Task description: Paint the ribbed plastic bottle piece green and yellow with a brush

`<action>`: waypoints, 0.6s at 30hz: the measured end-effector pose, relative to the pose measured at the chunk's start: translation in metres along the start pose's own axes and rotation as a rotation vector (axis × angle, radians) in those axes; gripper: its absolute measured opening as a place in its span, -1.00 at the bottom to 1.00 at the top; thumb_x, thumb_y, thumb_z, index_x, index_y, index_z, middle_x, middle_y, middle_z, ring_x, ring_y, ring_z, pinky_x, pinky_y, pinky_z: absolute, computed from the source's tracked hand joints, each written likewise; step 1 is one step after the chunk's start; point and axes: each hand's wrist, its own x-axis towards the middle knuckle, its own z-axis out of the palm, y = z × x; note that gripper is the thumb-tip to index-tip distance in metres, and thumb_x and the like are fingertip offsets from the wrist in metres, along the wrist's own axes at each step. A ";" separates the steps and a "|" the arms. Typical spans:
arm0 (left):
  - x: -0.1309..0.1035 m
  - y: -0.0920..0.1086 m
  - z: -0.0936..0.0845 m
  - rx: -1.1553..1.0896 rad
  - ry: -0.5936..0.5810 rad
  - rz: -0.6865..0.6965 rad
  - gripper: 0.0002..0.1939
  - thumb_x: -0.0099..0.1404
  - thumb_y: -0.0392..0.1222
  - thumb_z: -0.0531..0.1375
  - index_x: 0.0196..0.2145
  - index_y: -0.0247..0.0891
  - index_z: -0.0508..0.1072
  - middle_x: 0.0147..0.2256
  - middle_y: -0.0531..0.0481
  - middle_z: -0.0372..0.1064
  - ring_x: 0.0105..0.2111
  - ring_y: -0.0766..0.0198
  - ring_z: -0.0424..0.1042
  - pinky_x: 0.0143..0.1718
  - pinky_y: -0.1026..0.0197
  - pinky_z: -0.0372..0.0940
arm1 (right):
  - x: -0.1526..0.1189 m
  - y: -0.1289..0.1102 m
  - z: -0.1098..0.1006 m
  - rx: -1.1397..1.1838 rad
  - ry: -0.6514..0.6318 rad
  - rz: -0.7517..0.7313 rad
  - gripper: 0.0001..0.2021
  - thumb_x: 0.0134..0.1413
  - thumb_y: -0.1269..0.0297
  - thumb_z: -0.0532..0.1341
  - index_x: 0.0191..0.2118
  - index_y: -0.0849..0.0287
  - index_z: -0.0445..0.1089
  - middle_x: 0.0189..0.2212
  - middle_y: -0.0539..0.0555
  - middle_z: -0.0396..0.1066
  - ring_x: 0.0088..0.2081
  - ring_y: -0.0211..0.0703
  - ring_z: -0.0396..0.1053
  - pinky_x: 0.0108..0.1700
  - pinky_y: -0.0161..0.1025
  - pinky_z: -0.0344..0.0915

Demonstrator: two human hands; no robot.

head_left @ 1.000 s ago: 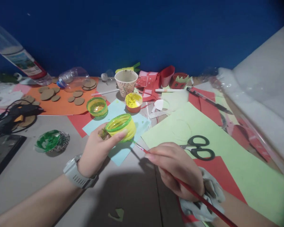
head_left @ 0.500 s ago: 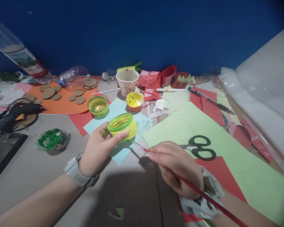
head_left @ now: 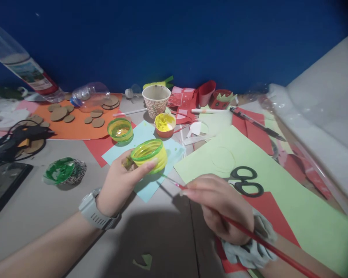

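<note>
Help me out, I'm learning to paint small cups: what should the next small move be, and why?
I would probably draw the tip of the paintbrush lightly along the lower edge of the yellow cup. The right hand has the tip at or just beside that edge, though contact is hard to tell, and the left hand holds the cup tilted.

Extends the left forearm (head_left: 46,247) in from eight o'clock, holds the left hand (head_left: 124,179) in a curved grip, lays the left thumb (head_left: 145,170) toward two o'clock and tucks the other fingers mostly out of sight. Slants the right forearm (head_left: 295,251) in from four o'clock — aims the right hand (head_left: 220,202) toward ten, pinches with thumb and forefinger (head_left: 197,191), curls the rest under.
</note>
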 end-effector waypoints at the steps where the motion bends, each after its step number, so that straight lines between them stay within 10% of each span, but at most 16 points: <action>1: 0.000 0.000 0.000 0.005 -0.006 0.001 -0.70 0.16 -0.14 0.33 -0.13 -0.23 0.54 -0.09 -0.07 0.56 -0.07 0.13 0.50 0.00 0.16 0.36 | 0.000 0.000 0.000 0.019 -0.020 -0.011 -0.77 0.31 0.40 -0.02 -0.05 0.27 0.34 -0.30 0.18 0.47 -0.24 -0.18 0.45 -0.19 -0.23 0.40; 18: 0.001 -0.003 -0.003 -0.065 -0.022 -0.021 -0.67 0.20 -0.13 0.31 -0.08 -0.22 0.52 -0.08 -0.06 0.56 -0.07 0.12 0.50 -0.01 0.16 0.36 | -0.002 0.004 -0.002 0.054 0.096 -0.008 -0.80 0.27 0.43 0.02 -0.13 0.31 0.37 -0.35 0.16 0.46 -0.28 -0.18 0.43 -0.21 -0.22 0.37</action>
